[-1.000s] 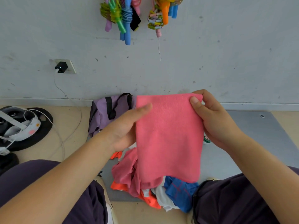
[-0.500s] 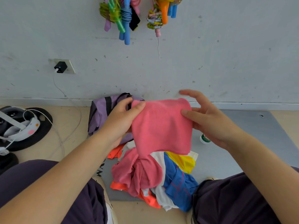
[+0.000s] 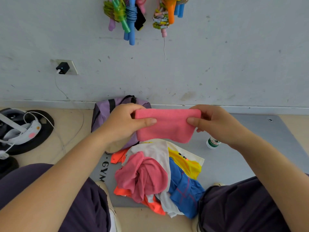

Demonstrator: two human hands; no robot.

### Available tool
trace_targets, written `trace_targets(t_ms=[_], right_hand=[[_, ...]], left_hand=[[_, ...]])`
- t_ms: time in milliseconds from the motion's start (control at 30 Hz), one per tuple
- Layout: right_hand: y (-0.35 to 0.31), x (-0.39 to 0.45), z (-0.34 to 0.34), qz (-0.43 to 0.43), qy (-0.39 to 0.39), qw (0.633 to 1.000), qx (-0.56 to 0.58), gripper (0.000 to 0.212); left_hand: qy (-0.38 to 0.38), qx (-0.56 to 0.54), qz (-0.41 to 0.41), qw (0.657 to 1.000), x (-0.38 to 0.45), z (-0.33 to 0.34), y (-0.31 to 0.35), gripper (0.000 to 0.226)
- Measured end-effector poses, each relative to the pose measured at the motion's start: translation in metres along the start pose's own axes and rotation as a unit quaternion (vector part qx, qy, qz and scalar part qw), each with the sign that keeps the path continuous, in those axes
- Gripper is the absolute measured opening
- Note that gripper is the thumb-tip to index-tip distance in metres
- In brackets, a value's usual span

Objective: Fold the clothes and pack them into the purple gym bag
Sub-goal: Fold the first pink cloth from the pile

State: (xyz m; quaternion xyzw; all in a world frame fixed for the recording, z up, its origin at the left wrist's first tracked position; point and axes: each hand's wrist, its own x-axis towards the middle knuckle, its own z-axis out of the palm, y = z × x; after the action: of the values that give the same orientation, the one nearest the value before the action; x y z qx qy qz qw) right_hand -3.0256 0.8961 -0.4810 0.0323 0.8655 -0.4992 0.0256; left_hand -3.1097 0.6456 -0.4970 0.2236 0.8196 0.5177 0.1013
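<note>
Scuffed grey wall (image 3: 217, 64) behind, beige floor w/ a grey mat (image 3: 250, 156) under you; you're sitting, legs apart. Your left hand (image 3: 123, 124) pinches the left end of the folded pink cloth (image 3: 167, 126), thumb on the near face, fingers hidden behind; your right hand (image 3: 215, 124) pinches the right end the same way, fingers mostly hidden too; cloth held up off the floor, above the heap and in front of the purple gym bag (image 3: 103, 111). That bag sits against the wall base, 2 black straps showing; its right part is covered by your left hand and the cloth, so can't tell if it's open. Below the cloth, 1 heap of clothes (image 3: 158, 174) on the mat: pink, white, yellow, blue, orange pieces tangled, exact count unclear. Mat print reads "GYM", rest cut off by the heap. 1 small white bottle (image 3: 212, 144) w/ green label just right of the heap, partly behind your right wrist; text too small to read. Far left, a white headset (image 3: 21, 131) on a black round thing, cut off by the frame edge; 1 black charger (image 3: 62, 68) in the wall socket; 2 bunches of coloured skipping ropes (image 3: 128, 15) hang up top, cropped.
</note>
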Motion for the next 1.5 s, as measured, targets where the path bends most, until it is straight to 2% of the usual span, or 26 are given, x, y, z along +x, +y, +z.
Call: trace_targets(t_ms=[67,133,200,300,400,433,500,567,633,700,767,800,833,867,900,967,1033,1133,1267,1367,1500], right_hand=[[0.001,-0.001,-0.003,0.009,-0.031,0.997,0.066,0.024],[0.0,-0.002,-0.002,0.04,-0.055,0.987,0.144,0.042],[0.0,-0.003,0.001,0.066,-0.056,0.978,0.192,0.041],[-0.002,-0.004,0.008,0.072,-0.029,0.982,0.171,0.03],[0.001,-0.001,0.015,0.058,0.057,0.993,0.085,0.03],[0.002,0.0,0.018,0.041,0.092,0.994,0.047,0.029],[0.0,-0.002,0.028,-0.005,0.12,0.993,0.012,0.021],[-0.006,-0.009,0.042,-0.067,0.073,0.995,0.008,0.023],[-0.01,-0.014,0.052,-0.151,0.024,0.986,-0.068,0.032],[-0.013,-0.013,0.055,-0.188,0.026,0.979,-0.078,0.031],[-0.019,-0.009,0.05,-0.14,0.105,0.984,-0.015,0.023],[-0.021,-0.006,0.045,-0.095,0.152,0.984,0.008,0.026],[-0.025,-0.003,0.041,-0.039,0.16,0.986,0.042,0.037],[-0.03,0.0,0.037,0.021,0.113,0.988,0.099,0.051],[-0.034,0.004,0.035,0.066,0.033,0.982,0.174,0.063],[-0.047,0.008,0.037,0.095,-0.093,0.941,0.312,0.066],[-0.06,0.018,0.043,0.065,-0.1,0.922,0.369,0.056],[-0.07,0.046,0.059,0.038,-0.055,0.925,0.373,0.05],[-0.045,0.107,0.09,0.037,-0.022,0.945,0.325,0.038],[0.009,0.165,0.113,0.072,0.028,0.979,0.189,0.03],[0.098,0.23,0.157,0.162,-0.012,0.987,0.004,0.04]], left_hand=[[-0.039,-0.082,-0.036,0.995,0.001,-0.006,0.001,0.028],[-0.083,-0.195,-0.075,0.974,0.0,-0.006,0.003,0.036],[-0.082,-0.23,-0.083,0.966,0.0,-0.001,0.001,0.033],[-0.013,-0.128,-0.045,0.991,0.001,0.005,-0.006,0.022],[0.089,-0.007,-0.045,0.995,0.002,0.011,-0.015,0.02],[0.073,-0.026,-0.066,0.995,0.002,0.016,-0.015,0.018],[-0.041,-0.152,-0.131,0.979,-0.001,0.028,-0.01,0.025],[-0.127,-0.259,-0.175,0.941,-0.004,0.038,-0.005,0.041],[-0.124,-0.353,-0.204,0.905,-0.003,0.04,-0.003,0.06],[-0.069,-0.388,-0.218,0.893,-0.001,0.037,-0.004,0.063],[-0.03,-0.39,-0.199,0.899,-0.001,0.033,-0.005,0.054],[-0.029,-0.402,-0.183,0.897,-0.002,0.031,-0.003,0.054],[-0.04,-0.414,-0.164,0.894,-0.002,0.028,0.0,0.056],[-0.055,-0.42,-0.145,0.894,-0.002,0.024,0.004,0.06],[-0.073,-0.415,-0.126,0.898,-0.001,0.019,0.009,0.062],[-0.112,-0.391,-0.098,0.908,0.0,0.006,0.018,0.056],[-0.139,-0.345,-0.093,0.923,0.005,-0.009,0.024,0.046],[-0.129,-0.237,-0.095,0.958,0.019,-0.038,0.023,0.051],[-0.124,-0.05,-0.096,0.986,0.057,-0.073,-0.033,0.038],[-0.121,0.067,-0.143,0.98,0.085,-0.087,-0.125,0.029],[-0.089,0.198,-0.181,0.959,0.097,-0.087,-0.254,0.022]])
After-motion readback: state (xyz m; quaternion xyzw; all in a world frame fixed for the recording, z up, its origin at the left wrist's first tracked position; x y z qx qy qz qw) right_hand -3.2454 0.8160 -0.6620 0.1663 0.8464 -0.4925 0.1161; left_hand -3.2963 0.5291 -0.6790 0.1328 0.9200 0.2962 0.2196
